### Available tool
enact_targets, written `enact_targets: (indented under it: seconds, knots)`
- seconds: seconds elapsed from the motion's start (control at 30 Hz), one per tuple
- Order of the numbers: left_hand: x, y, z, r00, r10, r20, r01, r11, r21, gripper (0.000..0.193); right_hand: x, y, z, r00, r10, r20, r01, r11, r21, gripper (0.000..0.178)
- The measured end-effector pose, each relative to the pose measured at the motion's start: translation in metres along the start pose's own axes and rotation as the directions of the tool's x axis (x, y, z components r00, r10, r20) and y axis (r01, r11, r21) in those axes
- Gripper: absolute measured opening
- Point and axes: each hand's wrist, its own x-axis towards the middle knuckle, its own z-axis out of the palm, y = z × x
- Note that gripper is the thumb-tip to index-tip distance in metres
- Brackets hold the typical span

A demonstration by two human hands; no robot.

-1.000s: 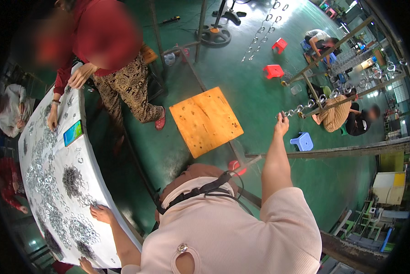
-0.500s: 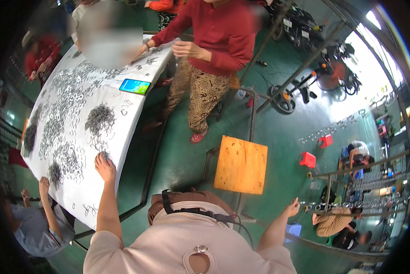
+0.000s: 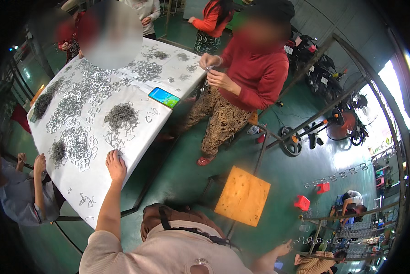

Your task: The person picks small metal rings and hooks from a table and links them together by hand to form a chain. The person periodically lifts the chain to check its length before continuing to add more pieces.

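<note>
Bright light from R opening (image 3: 390, 86), glare on flr (image 3: 346, 159), L side dim, edges fisheye-bent.

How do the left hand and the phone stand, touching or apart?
Apart: the head view shows white tabletop between left hand and phone.

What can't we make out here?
All head view:
- Left hand: own fingers hide whether it grips any wire pieces.
- Right hand: too small to tell whether it holds the metal chain.
- White table, far edge: partly covered by a blurred patch.
</note>
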Motion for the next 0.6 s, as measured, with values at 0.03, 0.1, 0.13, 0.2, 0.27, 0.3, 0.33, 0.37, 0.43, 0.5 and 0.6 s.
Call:
enact_targets:
  seconds: [0.03,0.1,0.13,0.2,0.27,0.3,0.33,0.37,0.43,0.5,0.6]
  knots:
    - [-0.002,0.002,0.003,1.000,0.001,-0.013,-0.001,1.000,-0.015,0.038,0.003,-0.002,-0.006,0.998,0.046,-0.033,-0.048,0.997,-0.055,0.068]
    - [-0.002,-0.001,0.004,1.000,0.006,-0.018,-0.007,0.999,-0.047,0.040,-0.003,-0.005,-0.017,0.997,0.003,-0.082,-0.006,0.999,-0.039,0.068]
    - [-0.001,0.000,0.008,0.999,0.011,-0.033,-0.014,0.997,-0.076,0.041,-0.007,-0.013,-0.019,0.994,-0.017,-0.112,0.015,1.000,-0.021,0.068]
    - [-0.002,0.000,0.010,0.998,0.023,-0.054,-0.029,0.993,-0.110,0.043,0.002,-0.004,-0.017,0.994,0.058,-0.096,-0.062,0.998,-0.034,0.069]
    - [0.002,0.004,0.000,0.998,0.008,-0.064,-0.018,0.988,-0.150,0.044,-0.020,-0.013,-0.021,0.982,0.123,-0.141,-0.120,0.992,0.029,0.070]
    - [0.003,-0.002,-0.004,0.997,0.009,-0.075,-0.021,0.988,-0.154,0.043,-0.036,-0.025,-0.023,0.980,0.146,-0.136,-0.142,0.989,0.040,0.069]
    - [0.000,-0.001,-0.001,0.997,0.007,-0.075,-0.020,0.983,-0.181,0.042,-0.040,-0.025,-0.025,0.978,0.167,-0.124,-0.164,0.986,0.034,0.069]
    - [-0.002,0.001,-0.001,0.998,0.000,-0.068,-0.015,0.975,-0.220,0.042,-0.045,-0.026,-0.018,0.978,0.179,-0.107,-0.178,0.984,0.024,0.069]
    - [0.001,0.004,-0.004,0.998,-0.015,-0.061,-0.003,0.957,-0.290,0.041,-0.065,-0.037,-0.009,0.995,0.101,0.025,-0.102,0.994,0.027,0.064]
    - [0.002,-0.002,-0.004,0.996,-0.021,-0.082,-0.008,0.943,-0.333,0.041,-0.109,-0.057,0.008,0.972,-0.107,0.211,0.067,0.980,0.188,0.053]
    - [-0.004,-0.006,-0.007,0.997,-0.034,-0.072,0.002,0.912,-0.410,0.041,-0.184,-0.077,0.060,0.772,-0.226,0.594,-0.168,0.828,0.534,0.014]
